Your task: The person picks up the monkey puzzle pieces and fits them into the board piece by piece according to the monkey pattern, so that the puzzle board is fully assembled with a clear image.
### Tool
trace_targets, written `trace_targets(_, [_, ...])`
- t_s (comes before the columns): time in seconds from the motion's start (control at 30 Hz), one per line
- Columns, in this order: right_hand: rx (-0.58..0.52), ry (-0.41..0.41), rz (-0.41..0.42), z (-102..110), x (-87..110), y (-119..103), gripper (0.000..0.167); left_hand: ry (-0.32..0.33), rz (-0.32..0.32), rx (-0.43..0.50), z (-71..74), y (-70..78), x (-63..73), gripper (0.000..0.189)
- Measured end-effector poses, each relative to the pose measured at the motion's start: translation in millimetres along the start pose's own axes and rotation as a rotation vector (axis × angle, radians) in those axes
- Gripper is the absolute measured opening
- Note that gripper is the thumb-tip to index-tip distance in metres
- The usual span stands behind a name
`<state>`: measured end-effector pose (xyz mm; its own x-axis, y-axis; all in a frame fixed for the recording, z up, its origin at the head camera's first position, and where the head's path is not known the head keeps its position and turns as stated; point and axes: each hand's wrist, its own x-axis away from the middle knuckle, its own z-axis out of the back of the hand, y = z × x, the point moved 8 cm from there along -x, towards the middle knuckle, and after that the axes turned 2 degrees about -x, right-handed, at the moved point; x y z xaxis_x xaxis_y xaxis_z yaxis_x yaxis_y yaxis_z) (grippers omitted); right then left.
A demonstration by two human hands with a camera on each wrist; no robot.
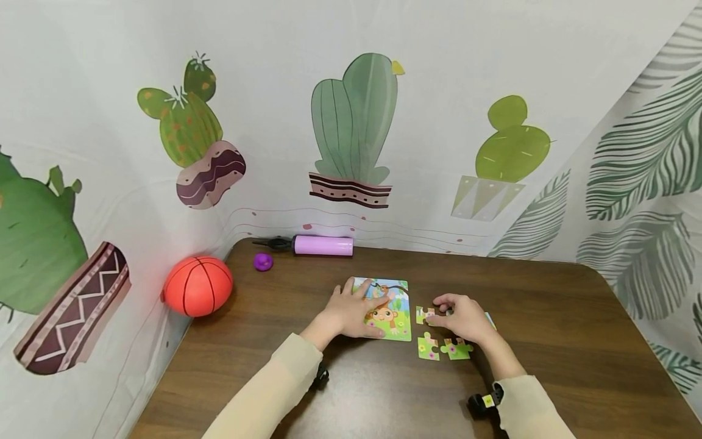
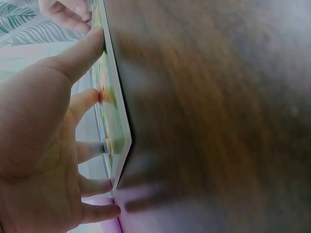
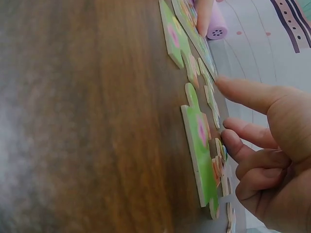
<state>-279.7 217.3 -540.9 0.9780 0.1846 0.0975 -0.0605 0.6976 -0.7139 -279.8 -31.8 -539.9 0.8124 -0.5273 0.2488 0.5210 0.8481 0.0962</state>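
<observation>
My left hand (image 1: 351,314) lies with fingers spread on a monkey picture board (image 1: 401,317). In the left wrist view, its thumb and fingertips rest along the board (image 2: 112,121). Just right of the board, my right hand (image 1: 463,317) hovers low over jigsaw pieces, thumb reaching to a small piece (image 1: 420,314). The right wrist view shows its thumb and forefinger apart with nothing between them, the other fingers bent. Nearer me lie a green flowered piece (image 1: 428,347) and another green piece (image 1: 457,349). More pieces are partly hidden behind the right hand.
A red ball (image 1: 198,286) sits at the table's left edge. Along the back lie a purple hand pump (image 1: 323,246) with a black nozzle and a small purple round toy (image 1: 263,262). A cactus-printed cloth (image 1: 428,122) hangs behind the brown table (image 1: 548,317).
</observation>
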Motion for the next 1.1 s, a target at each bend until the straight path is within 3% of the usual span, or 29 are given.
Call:
trace_targets(0.3, [0.040, -0.015, -0.002, -2, 1.6, -1, 0.042, 0.013, -0.006, -0.008, 1.3, -0.9, 0.0, 0.088])
trace_targets(0.53, [0.036, -0.015, -0.001, -2, 1.0, -1, 0.040, 0.033, -0.005, 0.026, 2.2, -5.0, 8.2, 0.087])
trace_targets(0.8, [0.048, -0.012, 0.008, -1, 1.6, -2, 0.038, 0.019, 0.016, 0.016, 1.8, -14.4, 19.0, 0.086])
trace_targets(1.1, [0.047, -0.028, 0.001, -4, 3.0, -4, 0.036, 0.013, 0.024, 0.008, -1.0, -18.8, 18.6, 0.091])
